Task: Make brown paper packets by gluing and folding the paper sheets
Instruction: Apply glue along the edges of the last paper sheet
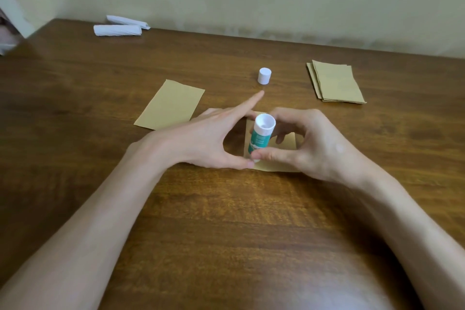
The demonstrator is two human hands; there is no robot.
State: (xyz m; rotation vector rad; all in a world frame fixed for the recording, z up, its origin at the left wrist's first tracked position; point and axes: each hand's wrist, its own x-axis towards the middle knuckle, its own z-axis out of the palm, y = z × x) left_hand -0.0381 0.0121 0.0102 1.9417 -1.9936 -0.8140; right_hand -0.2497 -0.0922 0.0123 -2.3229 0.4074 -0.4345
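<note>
Head view: looks forward-down, near table (226, 221).

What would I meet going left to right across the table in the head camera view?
White paper rolls → single brown sheet → left hand → glue stick → right hand → stack of brown sheets.

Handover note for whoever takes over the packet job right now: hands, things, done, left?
Hands: left hand open, thumb by the stick's base; right hand grips the uncapped green-and-white glue stick, open end up.
Things: brown paper sheet under both hands; white round cap stands behind; flat brown piece to the left, finished or not unclear; stack of brown sheets far right.
Done: cap off.
Left: glue and fold this sheet, then the stack.
</note>
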